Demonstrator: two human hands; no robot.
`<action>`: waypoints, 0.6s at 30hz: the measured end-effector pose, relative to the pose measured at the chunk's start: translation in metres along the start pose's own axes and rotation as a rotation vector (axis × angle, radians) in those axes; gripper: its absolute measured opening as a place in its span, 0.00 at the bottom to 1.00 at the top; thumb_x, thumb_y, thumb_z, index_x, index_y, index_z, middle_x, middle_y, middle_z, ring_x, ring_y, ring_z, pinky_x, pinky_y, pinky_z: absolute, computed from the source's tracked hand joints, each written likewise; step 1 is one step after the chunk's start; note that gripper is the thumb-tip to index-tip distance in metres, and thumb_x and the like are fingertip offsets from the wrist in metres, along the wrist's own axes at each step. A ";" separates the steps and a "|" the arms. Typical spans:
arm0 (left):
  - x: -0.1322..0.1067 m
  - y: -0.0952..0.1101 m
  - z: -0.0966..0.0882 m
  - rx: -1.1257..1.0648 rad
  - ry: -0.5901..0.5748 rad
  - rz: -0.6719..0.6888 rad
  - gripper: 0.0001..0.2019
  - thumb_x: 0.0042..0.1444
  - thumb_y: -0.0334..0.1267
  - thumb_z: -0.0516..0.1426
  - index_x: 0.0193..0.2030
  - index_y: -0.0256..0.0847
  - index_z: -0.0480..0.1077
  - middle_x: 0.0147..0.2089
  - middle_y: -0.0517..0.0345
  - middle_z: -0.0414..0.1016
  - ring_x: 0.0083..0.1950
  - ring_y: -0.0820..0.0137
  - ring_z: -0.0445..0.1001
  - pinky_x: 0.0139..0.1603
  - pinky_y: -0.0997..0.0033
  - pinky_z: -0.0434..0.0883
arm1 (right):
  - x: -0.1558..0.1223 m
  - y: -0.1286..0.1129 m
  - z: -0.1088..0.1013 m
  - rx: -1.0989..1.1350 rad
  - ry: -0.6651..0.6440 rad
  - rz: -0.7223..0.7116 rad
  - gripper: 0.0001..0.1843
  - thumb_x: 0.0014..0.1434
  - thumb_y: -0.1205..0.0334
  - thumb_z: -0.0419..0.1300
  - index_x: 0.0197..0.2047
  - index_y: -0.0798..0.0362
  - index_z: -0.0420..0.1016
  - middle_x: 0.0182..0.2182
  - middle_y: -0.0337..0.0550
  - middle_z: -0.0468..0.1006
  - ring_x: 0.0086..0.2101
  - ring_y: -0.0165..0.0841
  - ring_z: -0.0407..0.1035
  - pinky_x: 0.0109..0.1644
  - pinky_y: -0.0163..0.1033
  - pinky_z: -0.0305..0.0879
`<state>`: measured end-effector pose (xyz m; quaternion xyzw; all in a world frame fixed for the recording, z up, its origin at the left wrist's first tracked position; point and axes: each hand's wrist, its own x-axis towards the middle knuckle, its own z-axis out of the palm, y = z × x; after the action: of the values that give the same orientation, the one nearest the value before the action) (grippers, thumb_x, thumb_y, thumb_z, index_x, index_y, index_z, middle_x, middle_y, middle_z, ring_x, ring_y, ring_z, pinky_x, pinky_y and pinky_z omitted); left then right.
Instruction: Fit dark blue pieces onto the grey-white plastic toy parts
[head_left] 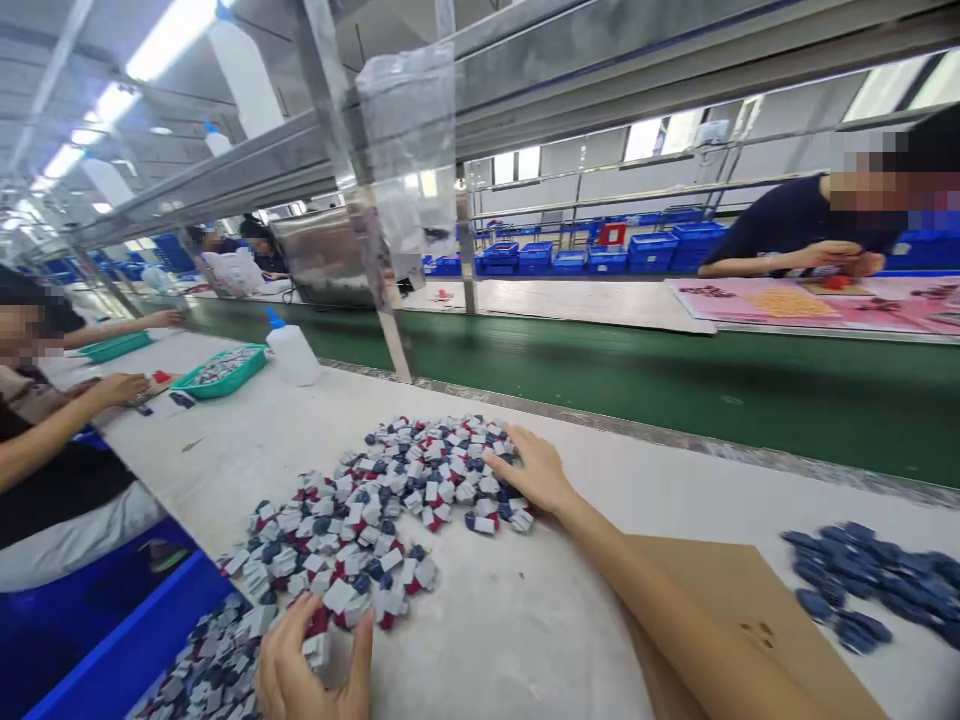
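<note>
A spread pile of small grey, navy and dark red plastic-looking pieces [367,510] covers the middle of the white table [510,640]. My right hand [536,470] is at the pile's right end, fingers stretched out and touching the outer pieces. At the near end, by the table edge, is my left hand [311,665]; its fingers are curved and its thumb stands apart. A grey and red piece [316,648] shows between that thumb and the fingers, not visibly gripped. Below the edge, a blue bin [120,640] holds many similar pieces.
Navy oval pieces [862,580] lie at the right, beside a brown board [720,590]. A white squeeze bottle [292,350] and a green tray [232,375] stand farther left. Co-workers sit at left and across the green conveyor belt [570,370]. A metal post [397,340] rises behind the table.
</note>
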<state>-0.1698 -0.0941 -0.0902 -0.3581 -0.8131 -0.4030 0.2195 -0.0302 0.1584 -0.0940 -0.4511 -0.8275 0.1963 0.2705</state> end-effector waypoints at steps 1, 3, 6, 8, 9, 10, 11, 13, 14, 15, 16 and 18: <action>0.007 -0.010 -0.001 0.071 0.014 0.070 0.25 0.49 0.44 0.58 0.51 0.36 0.58 0.47 0.37 0.65 0.51 0.47 0.64 0.52 0.40 0.62 | 0.001 -0.001 0.007 0.002 0.012 -0.004 0.34 0.56 0.40 0.50 0.58 0.52 0.60 0.56 0.52 0.63 0.55 0.47 0.55 0.57 0.54 0.50; 0.014 -0.021 0.002 0.135 0.007 0.207 0.34 0.45 0.47 0.61 0.55 0.30 0.54 0.48 0.32 0.63 0.51 0.44 0.62 0.52 0.37 0.60 | -0.002 -0.002 0.014 0.001 0.035 -0.008 0.34 0.57 0.41 0.50 0.59 0.55 0.59 0.56 0.51 0.63 0.55 0.45 0.55 0.58 0.50 0.50; 0.012 -0.020 0.011 0.162 -0.069 0.318 0.38 0.44 0.52 0.60 0.56 0.29 0.52 0.49 0.32 0.60 0.52 0.44 0.60 0.56 0.34 0.53 | -0.007 -0.006 0.018 -0.014 0.068 0.019 0.33 0.59 0.43 0.47 0.59 0.58 0.59 0.54 0.53 0.64 0.53 0.43 0.57 0.57 0.47 0.52; 0.009 -0.016 0.017 0.189 -0.129 0.289 0.37 0.43 0.52 0.60 0.54 0.30 0.53 0.49 0.34 0.61 0.53 0.45 0.60 0.58 0.35 0.49 | -0.009 -0.012 0.023 -0.031 0.091 0.061 0.32 0.59 0.43 0.46 0.57 0.58 0.62 0.53 0.54 0.65 0.53 0.43 0.57 0.56 0.48 0.53; 0.009 -0.014 0.019 0.204 -0.149 0.258 0.37 0.41 0.52 0.61 0.53 0.31 0.55 0.49 0.35 0.61 0.53 0.46 0.61 0.58 0.36 0.47 | -0.010 -0.015 0.026 -0.039 0.102 0.084 0.32 0.59 0.42 0.45 0.56 0.58 0.64 0.53 0.54 0.65 0.53 0.44 0.57 0.56 0.49 0.53; 0.010 -0.013 0.021 0.222 -0.168 0.232 0.36 0.40 0.52 0.62 0.52 0.32 0.56 0.49 0.36 0.62 0.53 0.47 0.61 0.59 0.36 0.47 | -0.011 -0.020 0.029 -0.046 0.111 0.106 0.31 0.59 0.42 0.45 0.55 0.56 0.66 0.53 0.54 0.64 0.53 0.44 0.57 0.55 0.49 0.54; 0.011 -0.013 0.022 0.238 -0.190 0.218 0.35 0.40 0.52 0.62 0.51 0.33 0.57 0.49 0.38 0.63 0.53 0.48 0.62 0.58 0.35 0.45 | -0.013 -0.026 0.033 -0.051 0.118 0.125 0.31 0.58 0.41 0.46 0.54 0.55 0.67 0.53 0.54 0.63 0.53 0.45 0.56 0.55 0.50 0.54; 0.014 -0.013 0.022 0.254 -0.230 0.213 0.33 0.41 0.50 0.62 0.51 0.35 0.59 0.49 0.40 0.64 0.52 0.50 0.63 0.58 0.34 0.43 | -0.017 -0.038 0.041 -0.058 0.129 0.154 0.30 0.57 0.40 0.47 0.53 0.52 0.69 0.54 0.54 0.62 0.54 0.45 0.56 0.55 0.50 0.53; 0.015 -0.014 0.022 0.256 -0.240 0.215 0.31 0.42 0.49 0.61 0.51 0.35 0.60 0.48 0.41 0.65 0.52 0.50 0.64 0.58 0.34 0.42 | -0.019 -0.044 0.045 -0.060 0.135 0.166 0.29 0.57 0.40 0.48 0.53 0.51 0.69 0.54 0.55 0.62 0.54 0.46 0.56 0.55 0.50 0.53; 0.015 -0.014 0.021 0.258 -0.243 0.210 0.30 0.43 0.49 0.61 0.50 0.35 0.61 0.48 0.41 0.66 0.51 0.51 0.65 0.58 0.34 0.41 | -0.022 -0.051 0.048 -0.061 0.143 0.180 0.29 0.56 0.41 0.49 0.53 0.51 0.69 0.54 0.55 0.62 0.54 0.46 0.55 0.55 0.50 0.53; 0.015 -0.014 0.020 0.259 -0.241 0.194 0.29 0.43 0.49 0.61 0.50 0.35 0.61 0.47 0.42 0.67 0.51 0.52 0.65 0.58 0.35 0.41 | -0.024 -0.057 0.051 -0.063 0.154 0.197 0.29 0.56 0.41 0.50 0.53 0.52 0.69 0.54 0.56 0.62 0.54 0.47 0.55 0.55 0.51 0.52; 0.015 -0.014 0.018 0.259 -0.244 0.159 0.29 0.43 0.49 0.61 0.49 0.34 0.63 0.47 0.42 0.67 0.51 0.52 0.65 0.58 0.35 0.41 | -0.028 -0.068 0.055 -0.065 0.187 0.240 0.29 0.56 0.43 0.51 0.53 0.54 0.69 0.54 0.58 0.61 0.53 0.49 0.55 0.55 0.52 0.52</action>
<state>-0.1911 -0.0796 -0.0979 -0.4359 -0.8481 -0.2299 0.1947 -0.0958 0.0951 -0.1052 -0.5715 -0.7447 0.1575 0.3066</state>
